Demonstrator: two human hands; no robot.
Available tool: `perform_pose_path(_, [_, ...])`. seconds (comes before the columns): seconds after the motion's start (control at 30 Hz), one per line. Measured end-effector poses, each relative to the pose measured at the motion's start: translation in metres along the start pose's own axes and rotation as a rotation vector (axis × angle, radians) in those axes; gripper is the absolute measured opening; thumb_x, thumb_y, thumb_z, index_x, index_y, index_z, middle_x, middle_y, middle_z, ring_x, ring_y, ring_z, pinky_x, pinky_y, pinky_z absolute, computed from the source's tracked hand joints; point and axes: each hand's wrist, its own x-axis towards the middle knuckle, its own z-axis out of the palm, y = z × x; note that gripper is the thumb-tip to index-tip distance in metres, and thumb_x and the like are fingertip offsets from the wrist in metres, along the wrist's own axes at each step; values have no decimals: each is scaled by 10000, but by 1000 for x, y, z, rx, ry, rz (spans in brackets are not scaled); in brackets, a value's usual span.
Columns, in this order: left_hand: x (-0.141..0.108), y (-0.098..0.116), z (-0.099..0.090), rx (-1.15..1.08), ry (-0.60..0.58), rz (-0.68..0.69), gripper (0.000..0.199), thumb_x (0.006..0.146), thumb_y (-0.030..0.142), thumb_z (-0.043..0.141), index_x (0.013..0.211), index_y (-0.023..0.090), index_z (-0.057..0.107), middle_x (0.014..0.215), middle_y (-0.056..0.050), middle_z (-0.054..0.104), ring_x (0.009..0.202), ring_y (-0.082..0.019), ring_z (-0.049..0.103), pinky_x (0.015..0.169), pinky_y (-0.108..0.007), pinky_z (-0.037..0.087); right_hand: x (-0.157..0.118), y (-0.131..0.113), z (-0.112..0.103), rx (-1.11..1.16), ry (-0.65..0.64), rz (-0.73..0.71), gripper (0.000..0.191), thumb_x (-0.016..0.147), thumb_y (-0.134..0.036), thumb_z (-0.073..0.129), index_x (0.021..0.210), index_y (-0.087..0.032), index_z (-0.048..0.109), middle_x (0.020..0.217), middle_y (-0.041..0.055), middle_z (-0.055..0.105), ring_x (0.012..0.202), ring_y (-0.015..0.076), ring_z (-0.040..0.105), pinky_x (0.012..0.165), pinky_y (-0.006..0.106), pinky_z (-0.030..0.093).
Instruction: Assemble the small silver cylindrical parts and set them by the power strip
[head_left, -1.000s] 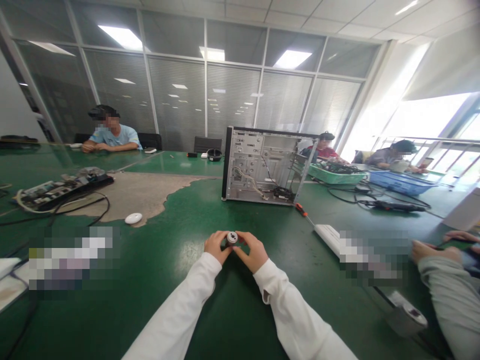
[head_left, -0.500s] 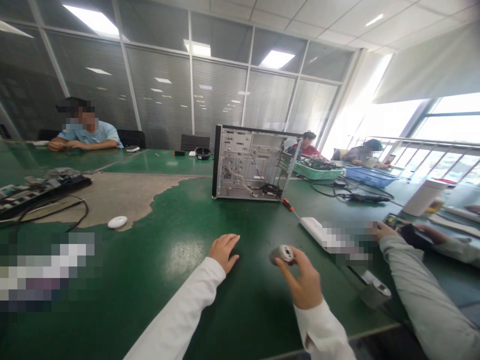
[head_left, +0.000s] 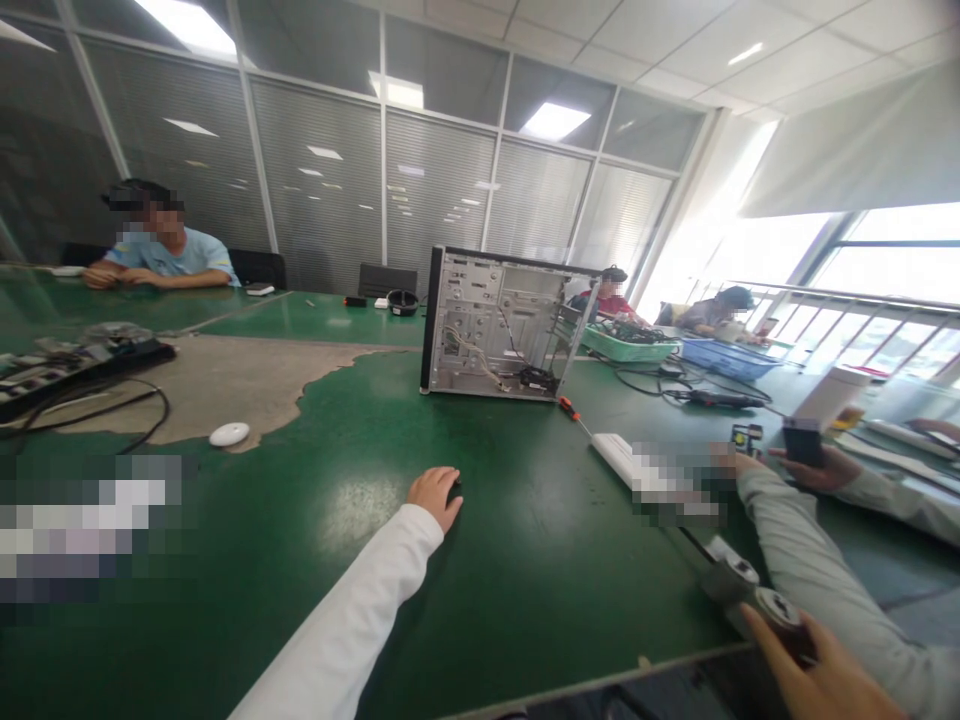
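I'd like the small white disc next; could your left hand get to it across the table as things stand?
Probably yes: the left hand rests on the green table, and bare tabletop lies between it and the white disc; the black cable stays beyond it.

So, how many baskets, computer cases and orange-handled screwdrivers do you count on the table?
Baskets: 2, green and blue
Computer cases: 1
Orange-handled screwdrivers: 1
Total: 4
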Motion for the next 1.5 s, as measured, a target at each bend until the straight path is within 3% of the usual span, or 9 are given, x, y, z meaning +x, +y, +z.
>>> perform_pose_path(0.43, [-3, 1, -1, -16, -3, -27, 329, 690, 275, 473, 1011, 220, 516, 1144, -37, 475, 1075, -196, 373, 905, -349, 284, 21, -23, 27, -5, -33, -28, 550, 637, -553, 392, 1016, -163, 475, 749, 100, 603, 670, 270, 586, 539, 359, 456])
perform_pose_path(0.57, [-4, 0, -2, -28, -11, -38, 324, 685, 276, 481, 1004, 227, 516, 1146, -30, 473, 1078, -192, 371, 912, -344, 276, 5, -46, 18, 36, 310, -105, 594, 657, -477, 443, 1093, -73, 431, 917, 160, 552, 884, 292, 513, 744, 401, 415])
perform_pose_path(0.67, [-4, -1, -1, -25, -12, -30, 334, 684, 282, 482, 1010, 220, 511, 1148, -35, 470, 1078, -195, 371, 911, -346, 278, -12, -83, 13, 150, 506, -252, 446, 689, -369, 469, 1049, -106, 477, 1034, 145, 499, 980, 271, 450, 856, 409, 343])
perform_pose_path(0.77, [-3, -1, -1, -11, -3, -27, 327, 681, 285, 481, 996, 202, 516, 1143, -47, 472, 1072, -202, 377, 908, -350, 281, -26, -138, 20, 346, 150, -548, 292, 732, -291, 428, 984, -166, 505, 977, 96, 530, 865, 194, 516, 781, 342, 418])
perform_pose_path(0.83, [-3, -1, -1, -11, -2, -37, 311, 673, 281, 488, 970, 198, 524, 1135, -49, 477, 1067, -201, 382, 907, -348, 283, -31, -178, 32, 408, -171, -728, 292, 756, -235, 382, 1028, -186, 477, 1009, 86, 517, 820, 153, 533, 727, 289, 450])
perform_pose_path(0.9, [-3, -1, 0, -20, -9, -50, 294, 662, 279, 503, 945, 203, 528, 1131, -43, 477, 1069, -196, 381, 910, -341, 280, -32, -217, 47, 399, -360, -860, 347, 748, -183, 373, 1087, -212, 442, 1072, 78, 488, 878, 152, 515, 760, 291, 439])
perform_pose_path(1.1, [1, -7, 1, -34, 4, -88, 334, 650, 230, 506, 981, 193, 493, 1114, -47, 480, 1052, -184, 395, 897, -319, 293, -16, -291, 95, 294, -394, -1003, 428, 724, -108, 397, 1127, -248, 424, 1078, 55, 502, 965, 170, 451, 802, 308, 396])
perform_pose_path(1.27, [3, -12, 2, -41, 22, -101, 340, 648, 208, 491, 987, 177, 489, 1085, -57, 497, 1020, -188, 417, 866, -315, 323, -12, -294, 105, 311, -323, -1079, 297, 778, -112, 326, 933, -209, 560, 893, 44, 580, 833, 142, 483, 748, 257, 405])
perform_pose_path(1.5, [4, -11, 0, -26, 15, -87, 386, 650, 229, 487, 1029, 157, 475, 1100, -75, 487, 1018, -204, 418, 867, -328, 324, -27, -244, 61, 269, -289, -1126, 222, 773, -159, 335, 848, -189, 542, 820, 49, 553, 771, 140, 487, 693, 261, 405])
